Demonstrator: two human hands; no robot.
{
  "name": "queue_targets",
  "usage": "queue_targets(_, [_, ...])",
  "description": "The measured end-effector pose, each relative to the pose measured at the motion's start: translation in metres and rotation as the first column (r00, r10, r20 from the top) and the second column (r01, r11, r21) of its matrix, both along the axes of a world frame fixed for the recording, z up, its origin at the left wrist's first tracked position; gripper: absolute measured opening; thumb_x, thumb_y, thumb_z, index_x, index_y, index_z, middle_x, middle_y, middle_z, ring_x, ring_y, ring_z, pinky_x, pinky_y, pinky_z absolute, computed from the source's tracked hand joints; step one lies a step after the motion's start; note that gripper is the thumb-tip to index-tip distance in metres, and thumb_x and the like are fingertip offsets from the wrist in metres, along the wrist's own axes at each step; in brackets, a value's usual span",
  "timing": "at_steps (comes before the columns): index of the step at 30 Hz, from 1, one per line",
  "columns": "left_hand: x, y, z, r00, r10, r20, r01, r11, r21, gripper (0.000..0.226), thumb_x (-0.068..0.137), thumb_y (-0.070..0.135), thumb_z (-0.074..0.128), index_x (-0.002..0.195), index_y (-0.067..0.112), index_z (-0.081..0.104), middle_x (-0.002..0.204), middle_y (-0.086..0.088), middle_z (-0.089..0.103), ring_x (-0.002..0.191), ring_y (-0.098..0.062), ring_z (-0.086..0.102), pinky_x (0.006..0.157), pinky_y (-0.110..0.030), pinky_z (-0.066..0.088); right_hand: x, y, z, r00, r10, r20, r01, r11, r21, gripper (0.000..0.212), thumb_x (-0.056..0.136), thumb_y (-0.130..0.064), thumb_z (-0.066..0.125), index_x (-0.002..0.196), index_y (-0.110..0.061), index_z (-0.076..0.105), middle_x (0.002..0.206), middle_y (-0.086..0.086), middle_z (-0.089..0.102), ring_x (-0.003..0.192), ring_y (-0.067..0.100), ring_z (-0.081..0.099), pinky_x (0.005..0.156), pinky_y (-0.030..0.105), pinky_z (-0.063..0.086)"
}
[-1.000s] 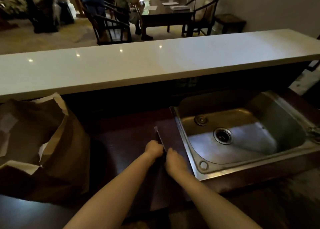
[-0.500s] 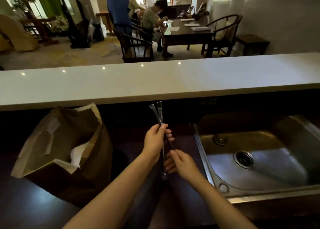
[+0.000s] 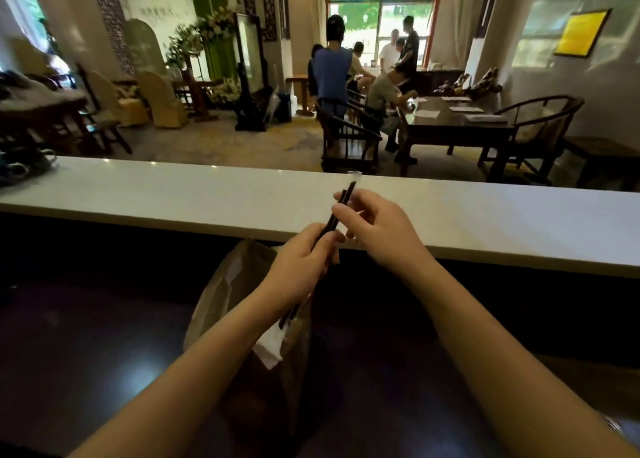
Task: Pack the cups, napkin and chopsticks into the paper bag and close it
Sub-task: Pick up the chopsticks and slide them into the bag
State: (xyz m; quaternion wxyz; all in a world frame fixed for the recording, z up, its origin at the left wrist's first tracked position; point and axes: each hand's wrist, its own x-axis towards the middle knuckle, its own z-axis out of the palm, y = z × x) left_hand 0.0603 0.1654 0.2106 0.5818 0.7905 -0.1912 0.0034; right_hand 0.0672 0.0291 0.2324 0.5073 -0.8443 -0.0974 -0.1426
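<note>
Step in hand: loading the chopsticks into the bag. I hold the pair in both hands above the bag. My left hand is wrapped closed around the lower part of the sticks; my right hand pinches the upper part between thumb and fingertips. The sticks are tilted, top end leaning far and right toward the white counter, bottom end pointing near and down toward the bag mouth. They appear to sit in a clear sleeve, visible at the top end. The bag stands on the dark worktop, directly under my left forearm, mouth open. A white piece, possibly the napkin, shows at the near edge of the opening; I cannot confirm this. Cups are not visible; the bag interior is hidden from here. Judgement: cups and napkin are probably packed already, and the chopsticks are the last item. Next move requires: release the right-hand pinch, steer the lower end into the opening with the left hand, lower the sticks along the bag wall, then let go. Closing the bag is not yet begun.
</note>
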Motion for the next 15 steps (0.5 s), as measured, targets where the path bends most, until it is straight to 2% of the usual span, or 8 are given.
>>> queue_targets(3, [0.004,0.031,0.007,0.999,0.046,0.015,-0.046,0.999,0.016,0.020,0.095,0.026,0.039,0.088,0.031,0.057,0.075,0.008,0.062,0.063,-0.003,0.058,0.061,-0.020,0.045,0.016,0.034,0.020,0.994,0.108,-0.010,-0.108,0.994,-0.005,0.019,0.089,-0.026,0.058,0.101,-0.013,0.063,0.083,-0.001,0.066,0.073,0.013,0.065,0.069,0.028,0.055])
queue_targets(6, [0.013,0.076,0.006,0.988,0.122,0.093,-0.134,0.983,0.125,0.023,0.094,0.031,0.040,0.111,0.034,0.055,0.096,0.016,0.064,0.087,0.005,0.059,0.073,-0.015,0.045,0.029,0.051,0.028,0.985,0.170,0.015,-0.171,0.978,0.123,0.013,0.088,-0.020,0.060,0.094,-0.009,0.064,0.076,0.003,0.067,0.059,0.008,0.066,0.056,0.021,0.056])
queue_targets(8, [0.014,0.108,-0.005,0.964,0.184,0.193,-0.231,0.939,0.253,0.034,0.092,0.028,0.045,0.127,0.029,0.047,0.111,0.018,0.058,0.099,0.007,0.053,0.079,-0.010,0.040,0.037,0.058,0.029,0.983,0.168,0.073,-0.178,0.971,0.160,0.010,0.087,-0.019,0.061,0.091,-0.011,0.065,0.075,0.004,0.067,0.058,0.008,0.066,0.055,0.021,0.056])
queue_targets(10, [0.010,0.132,-0.023,0.939,0.206,0.274,-0.309,0.856,0.415,0.042,0.089,0.024,0.053,0.130,0.022,0.045,0.122,0.012,0.052,0.116,-0.003,0.047,0.090,-0.010,0.034,0.045,0.068,0.018,0.976,0.184,0.116,-0.191,0.980,0.055,0.011,0.087,-0.020,0.061,0.089,-0.010,0.066,0.076,0.005,0.068,0.061,0.008,0.067,0.058,0.024,0.057])
queue_targets(12, [0.004,0.143,-0.044,0.954,0.180,0.238,-0.288,0.766,0.575,0.053,0.086,0.027,0.057,0.135,0.017,0.038,0.140,0.003,0.043,0.134,-0.012,0.032,0.106,-0.019,0.027,0.050,0.083,-0.005,0.962,0.238,0.132,-0.215,0.962,-0.170,0.017,0.086,-0.021,0.062,0.090,-0.006,0.067,0.082,0.009,0.069,0.071,0.016,0.067,0.066,0.034,0.057])
queue_targets(14, [-0.003,0.144,-0.061,0.975,0.156,0.158,-0.222,0.710,0.668,0.070,0.083,0.036,0.059,0.142,0.019,0.024,0.154,0.001,0.022,0.142,-0.009,0.009,0.113,-0.022,0.012,0.053,0.094,-0.030,0.931,0.338,0.138,-0.263,0.884,-0.387,0.019,0.086,-0.021,0.062,0.091,-0.004,0.067,0.088,0.011,0.070,0.080,0.021,0.065,0.075,0.037,0.053])
queue_targets(15, [-0.006,0.144,-0.067,0.981,0.141,0.133,-0.194,0.712,0.675,0.077,0.081,0.040,0.061,0.143,0.022,0.019,0.155,0.002,0.015,0.140,-0.005,-0.001,0.112,-0.022,0.009,0.054,0.097,-0.041,0.904,0.409,0.126,-0.305,0.822,-0.480,0.019,0.087,-0.021,0.061,0.094,-0.005,0.067,0.093,0.011,0.070,0.085,0.022,0.064,0.078,0.033,0.051])
